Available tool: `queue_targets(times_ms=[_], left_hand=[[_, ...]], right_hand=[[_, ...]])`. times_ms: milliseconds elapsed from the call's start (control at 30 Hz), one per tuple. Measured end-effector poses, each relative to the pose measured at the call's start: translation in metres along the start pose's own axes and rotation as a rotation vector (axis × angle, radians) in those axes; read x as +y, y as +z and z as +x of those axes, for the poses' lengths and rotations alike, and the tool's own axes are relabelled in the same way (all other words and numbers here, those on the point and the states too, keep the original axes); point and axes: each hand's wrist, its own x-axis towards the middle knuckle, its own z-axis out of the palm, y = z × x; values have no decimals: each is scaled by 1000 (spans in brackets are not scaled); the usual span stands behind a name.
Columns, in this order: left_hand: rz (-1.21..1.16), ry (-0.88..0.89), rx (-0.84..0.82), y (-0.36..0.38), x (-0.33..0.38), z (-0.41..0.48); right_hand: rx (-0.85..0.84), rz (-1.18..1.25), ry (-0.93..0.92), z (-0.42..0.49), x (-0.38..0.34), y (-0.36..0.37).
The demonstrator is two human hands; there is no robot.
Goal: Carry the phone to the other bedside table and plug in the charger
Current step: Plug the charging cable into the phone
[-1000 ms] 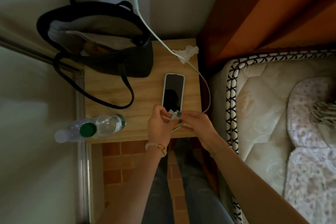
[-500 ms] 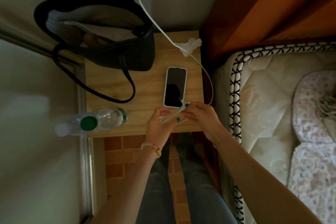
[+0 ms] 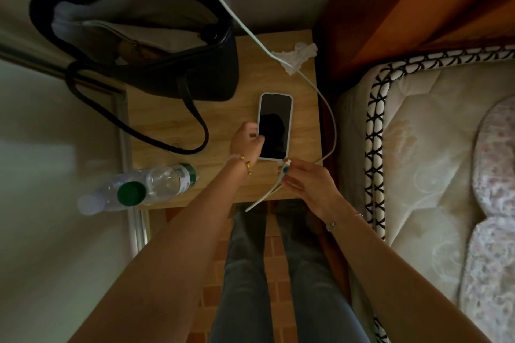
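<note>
Dim, murky view; edges bend, left side perhaps motion-blurred.

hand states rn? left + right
Left hand: fingers on the phone, steadying its left edge on the bedside table; full grip cannot be told.
Right hand: closed on the charger cable connector end, at the phone's bottom edge.

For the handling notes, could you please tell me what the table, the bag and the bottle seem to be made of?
Table: wood or wood-look laminate, matt; pale grain lines show.
Bag: likely leather or imitation, dark and smooth with a faint sheen; the dim light leaves it open.
Bottle: clear thin plastic, glossy and see-through, with a green cap.
</note>
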Motion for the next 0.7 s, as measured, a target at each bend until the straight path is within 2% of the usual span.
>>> queue_targets(times_ms=[167,367,567,700], left_hand=[[211,-24,23,13,6,17],[87,-140,-19,15,-3,30],[114,-147,-65,14,-5,41],[-3,-171,-63,14,-11,43]], right_hand=[[50,42,1,5,0,-2],[74,60,35,8,-4,-9],[63,54,48,8,-4,-10],[69,37,49,5,-4,-14]])
